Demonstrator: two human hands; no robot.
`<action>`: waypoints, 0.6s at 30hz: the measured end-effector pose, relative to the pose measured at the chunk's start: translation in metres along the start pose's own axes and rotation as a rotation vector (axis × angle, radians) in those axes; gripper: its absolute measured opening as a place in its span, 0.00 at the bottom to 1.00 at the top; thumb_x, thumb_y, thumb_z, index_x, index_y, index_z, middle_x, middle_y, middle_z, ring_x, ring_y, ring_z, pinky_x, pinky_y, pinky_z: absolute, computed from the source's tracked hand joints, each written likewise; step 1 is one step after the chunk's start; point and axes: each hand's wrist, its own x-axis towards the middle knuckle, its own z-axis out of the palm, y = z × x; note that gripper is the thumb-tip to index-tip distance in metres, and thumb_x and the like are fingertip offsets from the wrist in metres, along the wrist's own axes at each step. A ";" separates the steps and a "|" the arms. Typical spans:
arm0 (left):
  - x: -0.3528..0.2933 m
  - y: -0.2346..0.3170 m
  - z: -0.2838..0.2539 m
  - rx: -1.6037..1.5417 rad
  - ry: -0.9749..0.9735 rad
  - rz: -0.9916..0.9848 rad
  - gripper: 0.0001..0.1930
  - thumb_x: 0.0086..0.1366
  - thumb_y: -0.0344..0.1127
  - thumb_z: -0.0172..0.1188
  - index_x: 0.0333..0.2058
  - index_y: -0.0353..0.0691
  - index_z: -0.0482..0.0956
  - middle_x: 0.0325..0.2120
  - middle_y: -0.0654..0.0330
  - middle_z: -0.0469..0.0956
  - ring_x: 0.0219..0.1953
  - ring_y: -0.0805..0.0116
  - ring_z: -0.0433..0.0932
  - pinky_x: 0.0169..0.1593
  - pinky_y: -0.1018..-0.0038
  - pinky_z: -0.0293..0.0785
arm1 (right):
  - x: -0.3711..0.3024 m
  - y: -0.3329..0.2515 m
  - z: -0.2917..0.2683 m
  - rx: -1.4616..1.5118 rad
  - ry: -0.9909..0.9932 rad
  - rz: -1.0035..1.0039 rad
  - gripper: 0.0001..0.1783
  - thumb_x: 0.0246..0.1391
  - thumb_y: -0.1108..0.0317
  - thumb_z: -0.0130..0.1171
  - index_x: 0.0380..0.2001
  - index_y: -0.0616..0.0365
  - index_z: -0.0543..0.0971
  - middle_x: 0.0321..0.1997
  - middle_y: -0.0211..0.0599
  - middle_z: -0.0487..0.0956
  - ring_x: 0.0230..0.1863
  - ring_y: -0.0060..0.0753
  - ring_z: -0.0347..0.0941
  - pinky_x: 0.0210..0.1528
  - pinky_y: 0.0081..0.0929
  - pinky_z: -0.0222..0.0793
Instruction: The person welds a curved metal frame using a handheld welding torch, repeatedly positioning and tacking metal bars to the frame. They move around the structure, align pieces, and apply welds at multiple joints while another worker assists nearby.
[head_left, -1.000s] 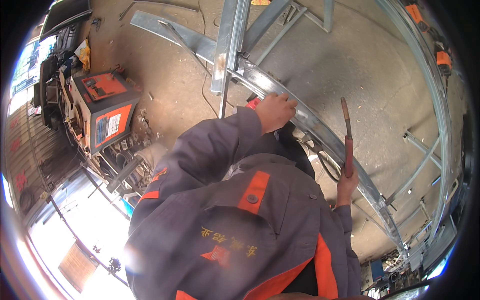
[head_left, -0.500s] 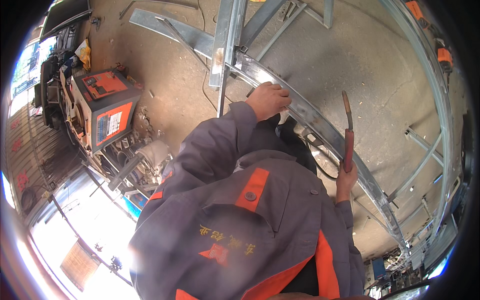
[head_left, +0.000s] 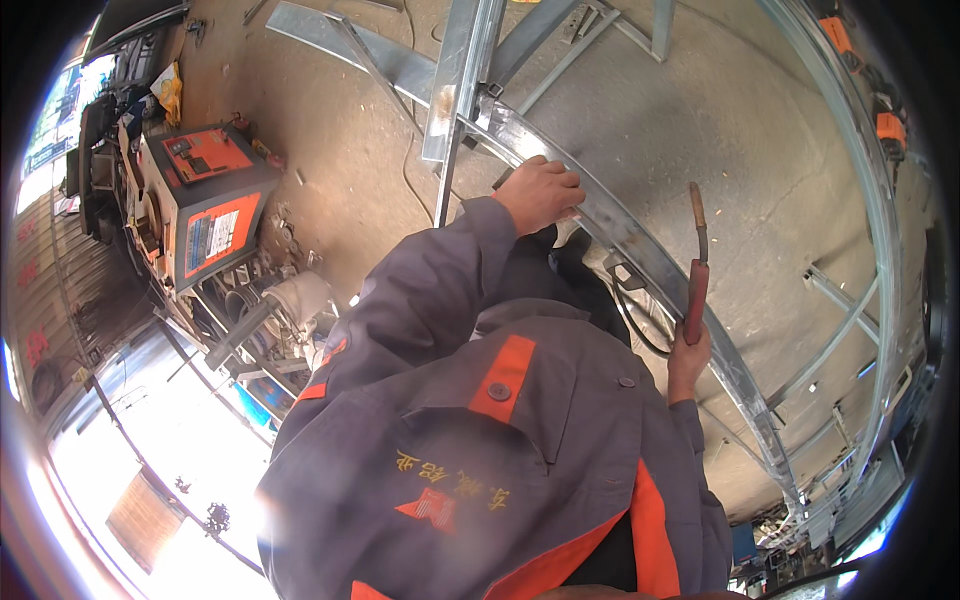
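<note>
My right hand [head_left: 689,352] is wrapped round the red handle of a welding torch [head_left: 698,290]. The torch's bent neck and brownish nozzle point up and away from me. A long grey steel beam [head_left: 640,232] runs diagonally in front of me, from the upper middle down to the lower right. My left hand [head_left: 545,193] is closed over the near edge of this beam, fingers curled and fingertips partly hidden. A small dark piece shows beside its wrist. Upright steel profiles [head_left: 450,100] cross the beam's far end.
An orange and grey welding machine [head_left: 205,205] stands at the left, with a cylindrical part [head_left: 298,293] near it. A dark cable [head_left: 632,325] loops below the beam. More steel framing [head_left: 868,190] curves along the right, with orange tools [head_left: 889,130] beyond it.
The view has shifted slightly, so the surroundings sit a little differently. My left hand stays on the beam, and my right hand still grips the torch in nearly the same pose.
</note>
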 end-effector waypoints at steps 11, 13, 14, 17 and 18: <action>-0.002 0.001 0.003 -0.036 0.004 -0.048 0.13 0.59 0.50 0.69 0.34 0.51 0.80 0.35 0.68 0.76 0.45 0.64 0.78 0.50 0.64 0.73 | -0.003 -0.042 -0.002 0.178 -0.088 0.111 0.22 0.61 0.66 0.68 0.54 0.68 0.78 0.31 0.35 0.78 0.22 0.23 0.72 0.26 0.26 0.68; -0.002 0.001 0.004 -0.024 0.014 -0.043 0.13 0.59 0.50 0.69 0.34 0.51 0.80 0.35 0.69 0.76 0.45 0.65 0.78 0.50 0.64 0.73 | -0.005 -0.067 -0.011 0.214 -0.147 0.119 0.26 0.63 0.65 0.66 0.60 0.68 0.74 0.29 0.34 0.77 0.21 0.22 0.71 0.24 0.24 0.68; -0.002 0.000 0.004 -0.018 0.020 -0.039 0.13 0.59 0.50 0.70 0.34 0.52 0.80 0.35 0.69 0.76 0.45 0.65 0.78 0.51 0.64 0.73 | -0.006 -0.082 -0.016 0.302 -0.215 0.144 0.27 0.66 0.63 0.63 0.63 0.66 0.71 0.31 0.35 0.77 0.21 0.22 0.71 0.25 0.23 0.68; -0.002 0.000 0.005 -0.037 0.010 -0.053 0.13 0.58 0.50 0.70 0.34 0.52 0.81 0.36 0.69 0.77 0.45 0.65 0.78 0.51 0.64 0.73 | -0.003 -0.126 -0.037 0.518 -0.408 0.188 0.30 0.71 0.58 0.57 0.68 0.64 0.66 0.33 0.36 0.78 0.21 0.22 0.70 0.26 0.23 0.69; -0.003 0.000 0.005 -0.050 0.012 -0.052 0.12 0.58 0.50 0.70 0.34 0.52 0.81 0.36 0.69 0.77 0.45 0.65 0.78 0.51 0.64 0.73 | 0.003 -0.140 -0.040 0.555 -0.464 0.183 0.31 0.72 0.55 0.55 0.67 0.65 0.66 0.32 0.35 0.77 0.20 0.22 0.71 0.26 0.22 0.70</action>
